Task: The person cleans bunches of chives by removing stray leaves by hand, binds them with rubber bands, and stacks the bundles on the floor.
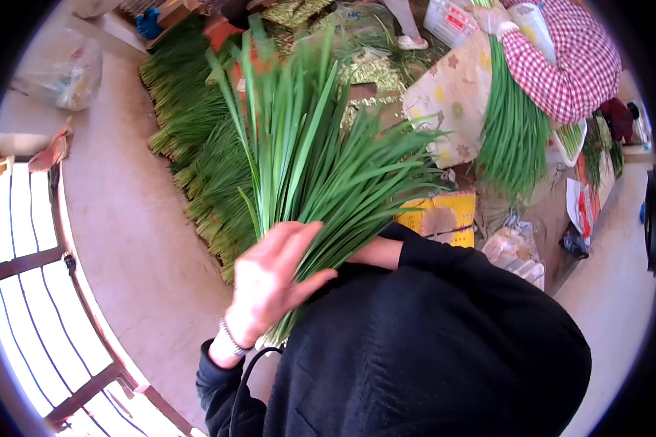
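Note:
In front of my chest stands a large bunch of garlic chives (291,160), its long flat green leaves fanned upward and to the right, its pale cut ends low beside my dark sleeve. My left hand (266,280), with a beaded bracelet at the wrist, is wrapped around the near side of the bunch, thumb to the right and fingers pointing up across the leaves. Of my right hand, only the wrist (377,253) shows, reaching behind the bunch from the right; its fingers are hidden by the leaves.
A long heap of chive bunches (197,138) lies along the floor to the left. At the upper right a person in a checked sleeve (554,73) holds more chives (514,138) over a patterned apron. A yellow box (444,218) and plastic bags (514,247) lie right of centre. A barred window (44,291) is at left.

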Tool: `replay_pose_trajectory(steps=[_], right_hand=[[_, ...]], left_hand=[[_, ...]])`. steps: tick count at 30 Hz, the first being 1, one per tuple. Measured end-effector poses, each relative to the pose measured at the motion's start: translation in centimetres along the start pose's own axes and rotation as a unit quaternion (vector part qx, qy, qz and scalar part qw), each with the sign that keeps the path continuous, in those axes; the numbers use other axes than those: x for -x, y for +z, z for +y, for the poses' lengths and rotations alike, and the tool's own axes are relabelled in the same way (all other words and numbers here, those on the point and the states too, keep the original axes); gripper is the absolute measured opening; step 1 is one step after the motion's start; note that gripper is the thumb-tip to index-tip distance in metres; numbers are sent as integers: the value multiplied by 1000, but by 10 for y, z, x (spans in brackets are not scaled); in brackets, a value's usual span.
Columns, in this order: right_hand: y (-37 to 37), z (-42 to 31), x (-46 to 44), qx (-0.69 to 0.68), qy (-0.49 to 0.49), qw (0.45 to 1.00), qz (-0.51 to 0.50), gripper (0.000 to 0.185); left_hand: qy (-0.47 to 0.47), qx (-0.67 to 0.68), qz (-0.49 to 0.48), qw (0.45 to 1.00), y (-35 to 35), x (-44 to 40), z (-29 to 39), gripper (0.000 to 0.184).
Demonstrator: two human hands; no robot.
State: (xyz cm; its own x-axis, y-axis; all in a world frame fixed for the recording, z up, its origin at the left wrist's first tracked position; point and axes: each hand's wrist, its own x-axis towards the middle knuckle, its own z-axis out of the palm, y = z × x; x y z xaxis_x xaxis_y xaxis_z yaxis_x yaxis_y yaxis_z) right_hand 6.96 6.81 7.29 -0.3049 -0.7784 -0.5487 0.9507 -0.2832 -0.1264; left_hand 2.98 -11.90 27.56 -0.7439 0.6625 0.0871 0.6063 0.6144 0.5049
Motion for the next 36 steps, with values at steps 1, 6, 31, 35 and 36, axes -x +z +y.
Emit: replay_pose_trajectory(steps=[1, 6, 31, 35, 36], right_hand=[[-1, 1, 0, 5, -2, 1000, 0, 52], [1, -7, -1, 39, -9, 999, -13, 47], [-67, -132, 207, 305, -520, 671, 431, 27], [22, -162, 230, 283, -697, 502, 426, 20], [43, -167, 229, 358, -707, 435, 428, 19]], left_hand=[[-12, -10, 47, 999, -7, 8, -11, 65], [-239, 493, 91, 832, 16, 17, -83, 109], [-384, 561, -66, 730, 33, 26, -26, 65], [-381, 604, -27, 700, 39, 35, -26, 64], [-380, 627, -6, 680, 41, 36, -29, 64]])
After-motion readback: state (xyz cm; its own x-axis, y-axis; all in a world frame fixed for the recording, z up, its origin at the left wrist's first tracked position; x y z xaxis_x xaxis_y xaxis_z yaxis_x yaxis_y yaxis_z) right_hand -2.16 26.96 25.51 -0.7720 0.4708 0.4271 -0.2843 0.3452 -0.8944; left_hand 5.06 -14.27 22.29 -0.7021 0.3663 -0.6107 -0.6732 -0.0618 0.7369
